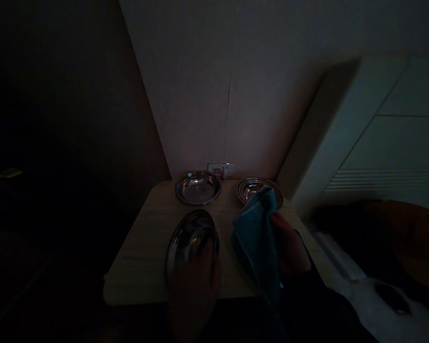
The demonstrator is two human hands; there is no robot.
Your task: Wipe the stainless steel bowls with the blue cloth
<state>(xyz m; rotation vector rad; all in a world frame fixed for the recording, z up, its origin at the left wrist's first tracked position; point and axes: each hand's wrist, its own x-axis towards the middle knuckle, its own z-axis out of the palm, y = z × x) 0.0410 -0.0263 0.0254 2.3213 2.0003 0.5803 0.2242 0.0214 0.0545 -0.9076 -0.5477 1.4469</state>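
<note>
A shiny metal plate (186,233) is tilted over the near middle of a small wooden table (139,267). My left hand (195,286) grips its near right side, with fingers reaching onto the inner face; the dim light hides part of the grip. To the right, my right hand (289,243) is closed on a blue cloth (257,228), which hangs in folds and is apart from the plate. Behind the cloth, several metal plates (242,190) seem to be stacked, partly covered by it. Another metal plate (198,188) lies at the back left of the table.
A wall socket (220,169) with a plug sits low on the wall just behind the table. On the right stands a pale padded headboard (389,128), with a bed surface below it. A dark oval object (392,299) lies on that bed. The room is very dim.
</note>
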